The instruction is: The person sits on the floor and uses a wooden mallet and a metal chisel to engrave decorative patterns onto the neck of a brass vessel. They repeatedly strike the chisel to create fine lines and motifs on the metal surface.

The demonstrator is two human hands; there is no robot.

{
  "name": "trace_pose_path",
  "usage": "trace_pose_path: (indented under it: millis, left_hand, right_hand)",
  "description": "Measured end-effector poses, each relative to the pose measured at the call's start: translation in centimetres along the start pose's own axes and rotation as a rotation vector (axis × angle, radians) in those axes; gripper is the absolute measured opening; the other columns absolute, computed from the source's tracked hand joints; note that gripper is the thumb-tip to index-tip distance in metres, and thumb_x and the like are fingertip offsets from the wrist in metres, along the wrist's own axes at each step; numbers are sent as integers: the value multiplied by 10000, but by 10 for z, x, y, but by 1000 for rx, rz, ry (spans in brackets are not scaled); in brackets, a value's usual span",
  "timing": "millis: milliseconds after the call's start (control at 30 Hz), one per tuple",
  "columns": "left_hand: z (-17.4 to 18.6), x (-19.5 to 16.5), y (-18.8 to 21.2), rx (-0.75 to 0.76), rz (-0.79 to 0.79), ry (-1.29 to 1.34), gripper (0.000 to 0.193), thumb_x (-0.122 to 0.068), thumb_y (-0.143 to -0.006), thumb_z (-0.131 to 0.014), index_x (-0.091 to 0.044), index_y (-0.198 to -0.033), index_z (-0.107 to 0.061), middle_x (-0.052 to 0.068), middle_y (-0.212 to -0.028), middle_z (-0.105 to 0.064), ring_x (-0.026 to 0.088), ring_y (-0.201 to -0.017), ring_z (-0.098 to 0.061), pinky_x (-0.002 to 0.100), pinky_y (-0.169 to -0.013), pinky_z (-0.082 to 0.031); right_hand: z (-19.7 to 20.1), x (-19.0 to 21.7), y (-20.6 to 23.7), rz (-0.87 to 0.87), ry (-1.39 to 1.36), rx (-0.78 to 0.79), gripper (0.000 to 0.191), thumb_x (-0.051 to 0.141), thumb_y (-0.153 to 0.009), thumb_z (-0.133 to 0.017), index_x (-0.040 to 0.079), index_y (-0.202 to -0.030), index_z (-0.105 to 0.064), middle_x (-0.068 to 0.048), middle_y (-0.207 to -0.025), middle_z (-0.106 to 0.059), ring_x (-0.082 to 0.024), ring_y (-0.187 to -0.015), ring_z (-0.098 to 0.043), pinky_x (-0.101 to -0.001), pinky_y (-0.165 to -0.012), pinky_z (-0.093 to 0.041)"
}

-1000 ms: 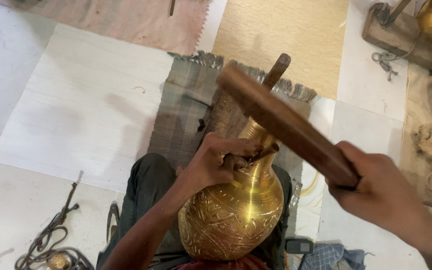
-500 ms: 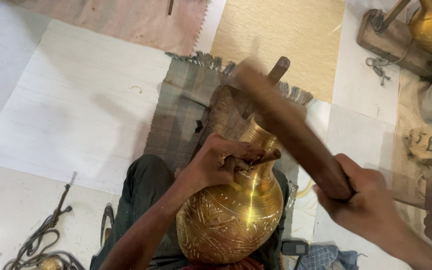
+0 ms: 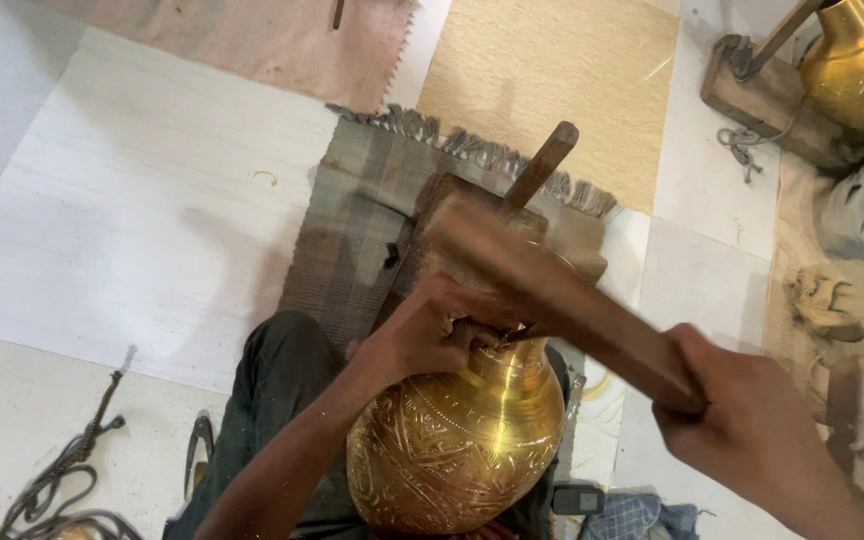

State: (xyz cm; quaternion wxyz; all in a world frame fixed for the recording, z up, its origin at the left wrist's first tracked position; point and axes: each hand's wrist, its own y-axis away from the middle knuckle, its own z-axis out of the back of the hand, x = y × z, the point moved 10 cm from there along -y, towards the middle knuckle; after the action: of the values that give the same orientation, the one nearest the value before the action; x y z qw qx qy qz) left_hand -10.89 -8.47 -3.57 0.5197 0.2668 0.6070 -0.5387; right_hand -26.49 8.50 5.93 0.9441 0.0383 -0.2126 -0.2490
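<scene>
Wooden mallet (image 3: 552, 290) now lower, over brass pot (image 3: 457, 435).

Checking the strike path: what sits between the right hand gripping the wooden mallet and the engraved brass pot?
In the head view, only the brown wooden mallet spans from the right hand to the pot neck, where the left hand grips.

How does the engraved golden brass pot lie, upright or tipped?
Tipped: the engraved golden brass pot shows its round belly toward the camera, neck pointing away under the left hand.
</scene>
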Motion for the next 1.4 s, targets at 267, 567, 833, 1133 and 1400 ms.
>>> trace_pose_path:
  millis: [267,567,833,1133,1400]
  left_hand:
    - [0,-7,-3,-16,-97,17,549,117,-719,-694,-124,-1209,-749,78,-1145,-788,120,-827,-780,235,-706,-662]
    - [-4,-4,-8,35,-135,42,561,122,-686,-668,-117,-1185,-762,74,-1042,-814,93,-651,-720,213,-578,-575]
    - [-5,2,-8,44,-191,107,502,105,-722,-670,-78,-1183,-753,71,-894,-781,100,-641,-660,243,-577,-556]
    - [-8,0,-13,45,-164,80,548,131,-717,-649,-124,-1190,-756,37,-839,-781,61,-560,-611,218,-506,-475]
    - [-6,-2,-17,81,-131,139,661,124,-637,-620,-147,-1225,-750,16,-806,-764,54,-541,-585,219,-504,-452]
  right_hand:
    - [1,-19,3,-122,183,-31,315,261,-767,-875,124,-949,-657,-81,-638,-623,-208,-555,-629,-358,-472,-505]
    - [4,10,5,59,-74,-46,320,105,-661,-776,63,-932,-610,-71,-609,-658,-188,-555,-613,-330,-490,-523]
    - [12,8,8,1,55,-156,295,167,-738,-835,67,-937,-641,-86,-599,-601,-171,-501,-559,-327,-488,-463]
    - [12,5,23,39,-21,-239,244,118,-743,-821,64,-916,-656,-88,-684,-657,-172,-558,-617,-313,-514,-494]
    - [10,-7,32,-32,3,-243,236,101,-743,-820,71,-934,-685,-105,-708,-719,-190,-628,-699,-314,-584,-546]
